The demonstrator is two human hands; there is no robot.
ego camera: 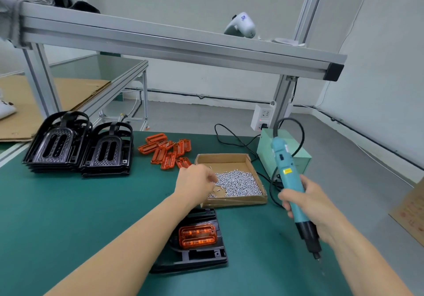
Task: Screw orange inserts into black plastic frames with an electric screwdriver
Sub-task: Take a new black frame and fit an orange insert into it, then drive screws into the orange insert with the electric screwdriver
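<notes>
One screw at a time: pinch from screw pile (238,184) under left hand (195,184), fingers curled, contents not discernible. Seat in orange insert (197,236) on black frame (199,253) below that grip. Right hand (307,206) clasps electric screwdriver (291,181); hold bit vertical.

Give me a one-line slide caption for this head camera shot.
Left hand reaches into the screw box, right hand grips the screwdriver.
</notes>
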